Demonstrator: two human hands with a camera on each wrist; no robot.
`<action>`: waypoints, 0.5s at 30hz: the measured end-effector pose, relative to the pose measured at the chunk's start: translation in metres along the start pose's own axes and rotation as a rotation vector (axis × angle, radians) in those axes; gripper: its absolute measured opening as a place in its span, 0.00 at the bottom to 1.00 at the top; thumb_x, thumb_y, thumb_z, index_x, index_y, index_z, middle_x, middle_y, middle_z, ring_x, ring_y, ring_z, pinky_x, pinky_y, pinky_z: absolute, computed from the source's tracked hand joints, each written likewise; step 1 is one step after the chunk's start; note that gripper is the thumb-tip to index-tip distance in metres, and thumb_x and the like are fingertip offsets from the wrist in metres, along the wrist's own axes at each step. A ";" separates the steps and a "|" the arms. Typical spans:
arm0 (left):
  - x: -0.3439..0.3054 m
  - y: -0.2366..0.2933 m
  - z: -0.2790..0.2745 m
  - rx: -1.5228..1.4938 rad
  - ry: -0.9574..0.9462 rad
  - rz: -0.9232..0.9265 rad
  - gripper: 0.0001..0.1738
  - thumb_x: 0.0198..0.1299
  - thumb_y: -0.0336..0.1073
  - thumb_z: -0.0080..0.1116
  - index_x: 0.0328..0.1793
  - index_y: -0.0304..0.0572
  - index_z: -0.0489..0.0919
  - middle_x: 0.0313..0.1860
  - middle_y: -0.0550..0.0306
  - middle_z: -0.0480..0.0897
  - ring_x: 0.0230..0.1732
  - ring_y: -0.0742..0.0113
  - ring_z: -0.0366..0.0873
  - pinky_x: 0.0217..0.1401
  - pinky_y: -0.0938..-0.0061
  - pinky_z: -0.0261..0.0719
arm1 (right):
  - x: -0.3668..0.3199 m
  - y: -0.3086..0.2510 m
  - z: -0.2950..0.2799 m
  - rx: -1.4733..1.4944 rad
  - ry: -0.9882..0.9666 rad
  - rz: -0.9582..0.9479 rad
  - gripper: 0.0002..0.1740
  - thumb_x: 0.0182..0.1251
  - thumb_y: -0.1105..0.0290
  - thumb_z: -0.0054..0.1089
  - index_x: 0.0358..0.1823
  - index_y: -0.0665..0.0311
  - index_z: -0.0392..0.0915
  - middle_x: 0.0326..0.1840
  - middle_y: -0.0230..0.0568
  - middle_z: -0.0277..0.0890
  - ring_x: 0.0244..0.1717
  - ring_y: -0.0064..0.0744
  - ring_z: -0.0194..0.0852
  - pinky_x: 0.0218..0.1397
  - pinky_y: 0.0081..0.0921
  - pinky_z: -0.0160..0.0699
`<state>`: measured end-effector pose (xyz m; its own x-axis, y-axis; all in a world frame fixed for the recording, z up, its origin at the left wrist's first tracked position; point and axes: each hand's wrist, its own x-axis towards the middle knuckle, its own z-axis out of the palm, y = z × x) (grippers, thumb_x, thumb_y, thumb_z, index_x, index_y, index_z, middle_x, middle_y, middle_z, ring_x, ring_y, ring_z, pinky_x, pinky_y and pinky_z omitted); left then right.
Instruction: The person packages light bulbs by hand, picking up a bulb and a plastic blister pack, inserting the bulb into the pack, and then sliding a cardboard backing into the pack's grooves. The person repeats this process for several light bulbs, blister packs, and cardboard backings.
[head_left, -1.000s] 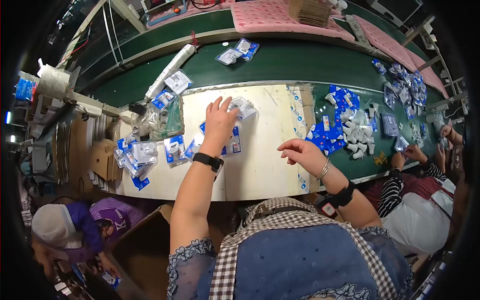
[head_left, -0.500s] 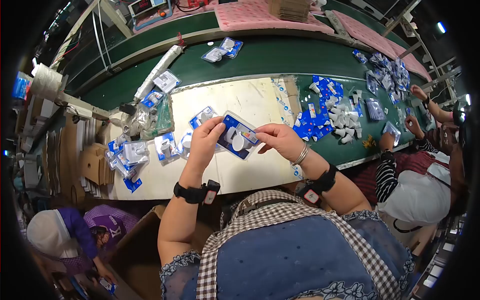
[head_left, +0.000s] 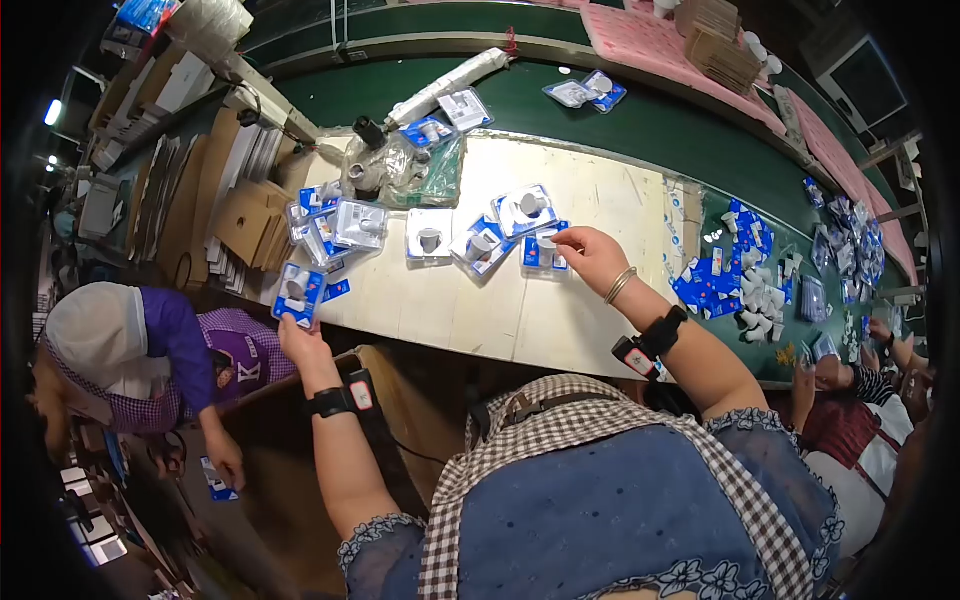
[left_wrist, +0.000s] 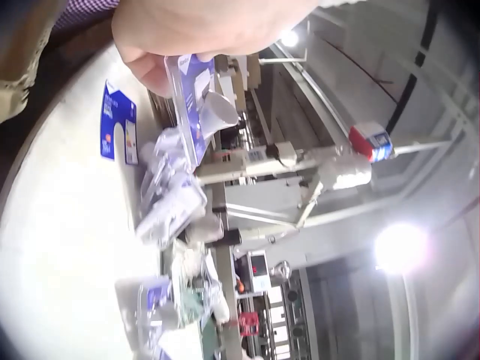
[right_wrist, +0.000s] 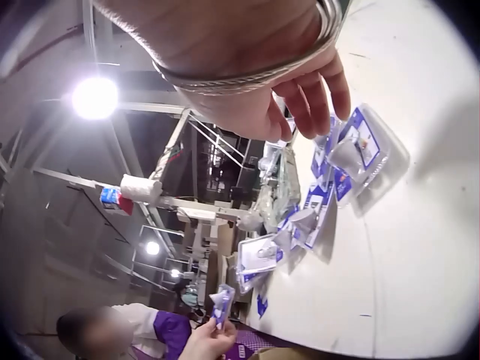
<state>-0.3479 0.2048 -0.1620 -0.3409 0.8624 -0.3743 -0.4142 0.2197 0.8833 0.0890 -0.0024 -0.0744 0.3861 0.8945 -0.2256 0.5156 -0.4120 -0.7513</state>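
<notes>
In the head view my left hand pinches the lower edge of a blister pack, a blue card under clear plastic with a white cup-shaped part. It holds the pack over the table's left front edge; the left wrist view shows the white part jutting from the card. My right hand reaches over the table, fingertips right at another blister pack. In the right wrist view its fingers are loosely extended above the packs. Three similar packs lie left of it, one a white-backed pack.
A pile of packs and a plastic bag lie at the table's left. White parts and blue cards cover the green surface at right. A large cardboard box stands below the front edge, beside another person.
Both hands held one pack in the middle half a second ago. My left hand has since carried a pack left to the table edge; the right has moved over the remaining packs. The head view has turned left.
</notes>
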 end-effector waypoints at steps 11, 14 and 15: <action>0.090 -0.018 -0.003 0.048 0.019 -0.302 0.13 0.65 0.40 0.52 0.48 0.38 0.72 0.42 0.51 0.77 0.44 0.59 0.77 0.45 0.68 0.78 | 0.010 -0.016 0.027 -0.435 0.179 -0.388 0.14 0.49 0.69 0.64 0.40 0.57 0.79 0.42 0.38 0.76 0.47 0.40 0.71 0.50 0.38 0.68; 0.091 -0.017 -0.016 0.203 -0.048 -0.389 0.14 0.64 0.43 0.54 0.45 0.38 0.73 0.36 0.54 0.78 0.36 0.63 0.78 0.38 0.69 0.79 | 0.018 -0.029 0.045 -0.504 0.132 -0.581 0.21 0.46 0.71 0.66 0.47 0.56 0.77 0.47 0.38 0.74 0.51 0.41 0.69 0.52 0.41 0.65; 0.092 -0.015 -0.019 0.273 -0.082 -0.405 0.15 0.64 0.44 0.54 0.45 0.39 0.73 0.35 0.55 0.78 0.33 0.64 0.78 0.36 0.71 0.78 | 0.023 -0.036 0.051 -0.560 0.003 -0.557 0.34 0.44 0.72 0.67 0.58 0.55 0.71 0.57 0.40 0.70 0.60 0.43 0.64 0.61 0.45 0.61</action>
<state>-0.3886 0.2719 -0.2153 -0.1262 0.7134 -0.6893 -0.2596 0.6468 0.7171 0.0405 0.0415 -0.0837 -0.0405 0.9947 0.0945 0.9419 0.0695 -0.3286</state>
